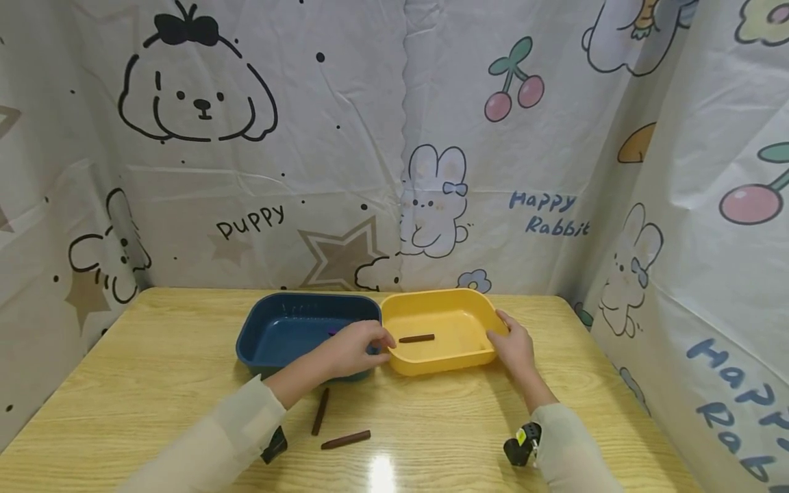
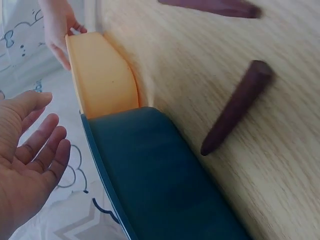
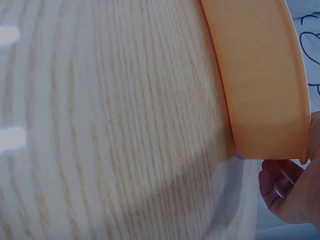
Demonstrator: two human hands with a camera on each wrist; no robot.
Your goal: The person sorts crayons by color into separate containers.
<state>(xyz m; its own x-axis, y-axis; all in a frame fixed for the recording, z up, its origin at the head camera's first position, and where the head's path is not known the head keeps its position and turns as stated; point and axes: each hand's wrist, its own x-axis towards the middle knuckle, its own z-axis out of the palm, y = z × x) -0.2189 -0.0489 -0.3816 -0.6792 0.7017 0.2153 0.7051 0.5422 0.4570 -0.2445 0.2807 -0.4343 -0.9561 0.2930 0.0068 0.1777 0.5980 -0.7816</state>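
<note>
A yellow plastic bin [image 1: 453,359] stands on the table with one brown crayon [image 1: 417,338] lying in it. My right hand [image 1: 516,346] grips its right end, thumb over the rim and fingers around the outside of the wall. To its left, end to end with it, is a dark blue bin [image 1: 265,335]. My left hand [image 1: 354,348] hovers over the blue bin's right end near the yellow rim. Its fingers are loosely bent and apart, holding nothing, as the left wrist view [image 2: 30,155] shows. A small purple thing [image 1: 333,333] in the blue bin is mostly hidden behind that hand.
Two more brown crayons lie on the wooden table in front of the bins, one pointing away [image 1: 320,411] and one lying crosswise [image 1: 346,439]. Behind the table's far edge hangs a printed cloth [image 1: 345,150], which also runs along both sides.
</note>
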